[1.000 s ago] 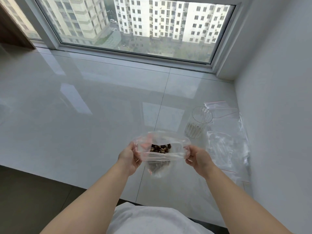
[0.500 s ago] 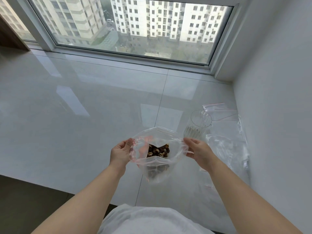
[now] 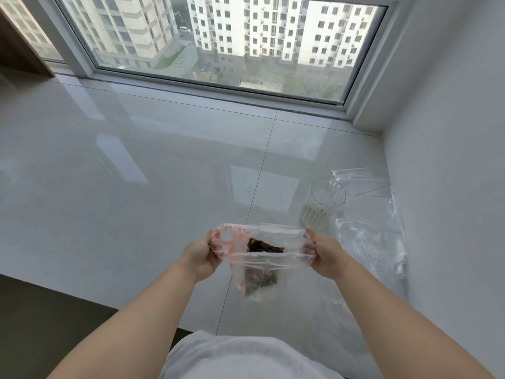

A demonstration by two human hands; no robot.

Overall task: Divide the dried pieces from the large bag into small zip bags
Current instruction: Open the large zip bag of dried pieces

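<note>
Above a glossy white tiled sill (image 3: 136, 187) beneath a wide window (image 3: 218, 42): one clear zip bag (image 3: 262, 251), held in the air between two bare hands with arms outstretched. Left hand (image 3: 200, 255) and right hand (image 3: 326, 254) each gripping one end of the mouth, fingers curled and clamped on the film. Inside, one dark clump of dried pieces (image 3: 263, 247). To the right, one ribbed clear cup (image 3: 322, 206), upright, beside crinkled transparent bags (image 3: 369, 228) lying against the wall.

Glossy white tiled sill (image 3: 153, 165) bearing an upright ribbed clear glass tumbler (image 3: 322, 206), touching flat clear plastic zip bags (image 3: 369, 214) lying beside the wall
</note>
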